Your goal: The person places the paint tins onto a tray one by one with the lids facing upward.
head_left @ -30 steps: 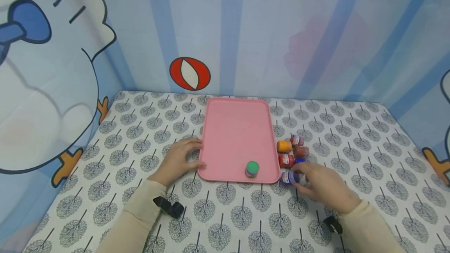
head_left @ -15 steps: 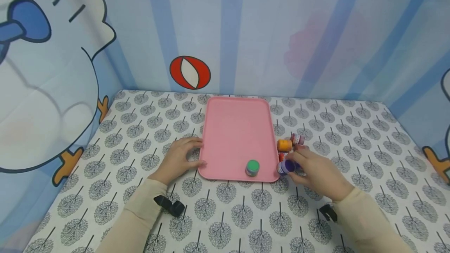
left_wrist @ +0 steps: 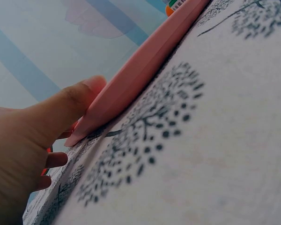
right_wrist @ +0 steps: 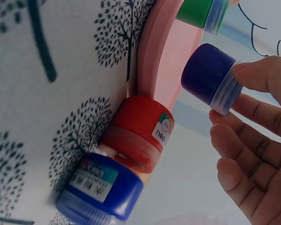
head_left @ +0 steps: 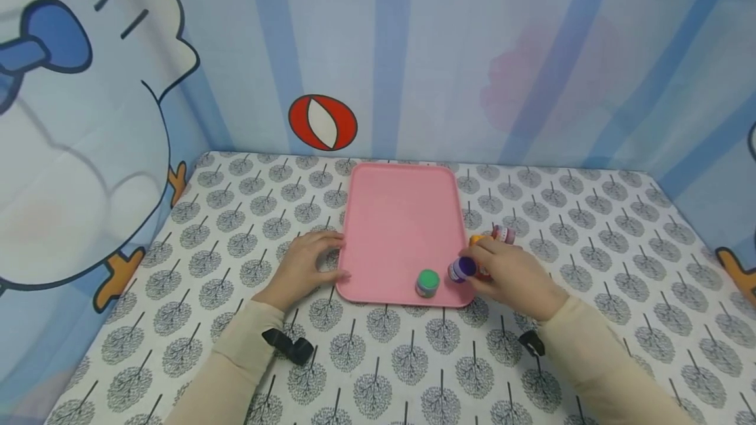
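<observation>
My right hand [head_left: 520, 275] pinches a small purple paint jar [head_left: 461, 269] by its clear ribbed end. In the right wrist view the purple jar [right_wrist: 208, 75] hangs between thumb and fingertips, above the pink tray's right rim. A green-lidded paint jar [head_left: 428, 283] stands upright on the pink tray [head_left: 401, 215], near its front right corner. My left hand [head_left: 304, 267] rests at the tray's left edge with relaxed fingers. In the left wrist view its thumb [left_wrist: 79, 98] touches the rim.
Right of the tray lie more paint jars: an orange one [head_left: 477, 239], a maroon one [head_left: 504, 235], and others partly hidden by my right hand. The right wrist view shows a red jar [right_wrist: 138, 131] and a blue jar [right_wrist: 100, 187] on their sides on the tree-patterned cloth [head_left: 378, 359].
The purple jar was taken from the cloth and moved left over the tray's right edge with my right hand. My left hand has stayed at the tray edge.
</observation>
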Tool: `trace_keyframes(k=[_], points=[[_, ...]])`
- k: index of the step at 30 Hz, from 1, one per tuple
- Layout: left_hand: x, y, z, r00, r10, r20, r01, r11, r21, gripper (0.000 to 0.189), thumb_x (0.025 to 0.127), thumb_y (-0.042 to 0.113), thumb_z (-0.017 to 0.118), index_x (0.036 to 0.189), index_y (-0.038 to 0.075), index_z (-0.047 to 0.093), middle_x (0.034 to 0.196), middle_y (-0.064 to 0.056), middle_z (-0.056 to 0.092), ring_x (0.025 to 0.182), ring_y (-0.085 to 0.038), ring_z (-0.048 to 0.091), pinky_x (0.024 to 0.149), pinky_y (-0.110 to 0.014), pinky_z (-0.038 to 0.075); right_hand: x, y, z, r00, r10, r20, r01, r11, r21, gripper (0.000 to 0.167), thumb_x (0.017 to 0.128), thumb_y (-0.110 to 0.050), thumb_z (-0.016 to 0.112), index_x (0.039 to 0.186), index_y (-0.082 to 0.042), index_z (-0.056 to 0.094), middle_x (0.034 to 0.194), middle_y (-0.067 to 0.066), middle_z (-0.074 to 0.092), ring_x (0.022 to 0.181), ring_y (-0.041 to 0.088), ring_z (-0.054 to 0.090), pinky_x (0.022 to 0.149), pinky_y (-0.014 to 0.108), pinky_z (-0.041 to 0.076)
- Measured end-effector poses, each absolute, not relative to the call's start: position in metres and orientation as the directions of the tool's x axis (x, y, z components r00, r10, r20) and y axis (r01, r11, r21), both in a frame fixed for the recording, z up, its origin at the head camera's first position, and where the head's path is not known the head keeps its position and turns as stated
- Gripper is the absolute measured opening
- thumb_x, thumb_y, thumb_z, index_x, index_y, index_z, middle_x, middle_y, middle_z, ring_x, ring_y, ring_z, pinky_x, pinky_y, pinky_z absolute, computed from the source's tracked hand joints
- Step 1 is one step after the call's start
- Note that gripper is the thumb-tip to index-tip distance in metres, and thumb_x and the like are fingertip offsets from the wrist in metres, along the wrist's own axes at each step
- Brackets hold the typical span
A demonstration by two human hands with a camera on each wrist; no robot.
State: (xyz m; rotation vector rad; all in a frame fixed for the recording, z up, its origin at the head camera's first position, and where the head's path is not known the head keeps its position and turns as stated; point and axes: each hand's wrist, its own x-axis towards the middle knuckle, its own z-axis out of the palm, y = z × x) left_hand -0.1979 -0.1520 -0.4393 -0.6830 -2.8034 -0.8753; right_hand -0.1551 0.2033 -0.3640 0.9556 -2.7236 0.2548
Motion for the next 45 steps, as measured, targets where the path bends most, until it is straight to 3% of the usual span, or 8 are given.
trace_keyframes(k=[12, 19, 26, 45], points=[[-0.197, -0.151, -0.436, -0.885, 0.389, 0.254, 0.465, 0.728, 0.504, 0.061, 0.072, 0.041, 0.08, 0.123, 0.01, 0.063, 0.137, -0.007, 0.057, 0.132, -0.029, 0.047, 0.116, -0.052, 0.031, -0.166, 0.191, -0.368, -0.789, -0.571, 0.225, -0.598, 0.798, -0.074, 0.036, 0.078, -0.02, 0.078, 0.11, -0.008, 0.067, 0.1, 0.006, 0.067, 0.081, 0.017, 0.066, 0.069, 0.03, 0.059], [-0.198, -0.152, -0.441, -0.887, 0.383, 0.258, 0.462, 0.735, 0.496, 0.062, 0.072, 0.042, 0.08, 0.123, 0.011, 0.063, 0.137, -0.007, 0.058, 0.132, -0.029, 0.048, 0.115, -0.052, 0.032, -0.171, 0.185, -0.376, -0.783, -0.584, 0.216, -0.612, 0.785, -0.095, 0.038, 0.077, -0.017, 0.079, 0.112, -0.009, 0.066, 0.104, 0.005, 0.068, 0.093, 0.021, 0.067, 0.084, 0.036, 0.058], [-0.198, -0.152, -0.443, -0.883, 0.384, 0.271, 0.469, 0.737, 0.487, 0.062, 0.072, 0.043, 0.08, 0.122, 0.012, 0.063, 0.136, -0.006, 0.058, 0.131, -0.029, 0.049, 0.115, -0.053, 0.032, -0.174, 0.179, -0.378, -0.774, -0.593, 0.222, -0.622, 0.778, -0.09, 0.04, 0.078, -0.019, 0.078, 0.114, -0.008, 0.066, 0.107, 0.006, 0.068, 0.096, 0.022, 0.067, 0.088, 0.037, 0.057], [-0.197, -0.153, -0.441, -0.883, 0.381, 0.275, 0.47, 0.727, 0.501, 0.06, 0.073, 0.042, 0.08, 0.122, 0.011, 0.063, 0.137, -0.006, 0.057, 0.133, -0.03, 0.047, 0.116, -0.053, 0.03, -0.183, 0.167, -0.385, -0.748, -0.619, 0.239, -0.651, 0.753, -0.089, 0.039, 0.079, -0.017, 0.077, 0.114, -0.006, 0.066, 0.108, 0.008, 0.067, 0.097, 0.021, 0.067, 0.085, 0.033, 0.058]])
